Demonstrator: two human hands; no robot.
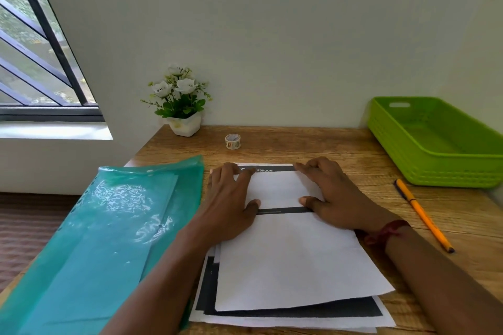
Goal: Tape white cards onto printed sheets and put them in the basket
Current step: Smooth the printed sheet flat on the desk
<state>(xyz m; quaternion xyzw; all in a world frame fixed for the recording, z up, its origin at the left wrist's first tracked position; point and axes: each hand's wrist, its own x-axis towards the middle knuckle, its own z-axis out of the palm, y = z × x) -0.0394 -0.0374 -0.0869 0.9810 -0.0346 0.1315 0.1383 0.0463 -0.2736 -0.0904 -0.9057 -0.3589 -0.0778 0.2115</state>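
A printed sheet point(277, 170) with black bars lies on the wooden desk point(313, 144) in front of me. Two white cards lie on it: a small one point(277, 189) near its top and a larger one point(296, 261) lower down. My left hand point(231, 198) presses flat on the small card's left side. My right hand point(330, 196) presses on its right side, fingers spread. A small roll of patterned tape point(233, 141) stands beyond the sheet. The green basket point(435, 168) sits at the far right and looks empty.
A teal plastic folder point(109, 239) holding papers lies at the left, overhanging the desk edge. An orange pencil point(423, 215) lies at the right, in front of the basket. A white pot of flowers point(181, 106) stands at the back against the wall.
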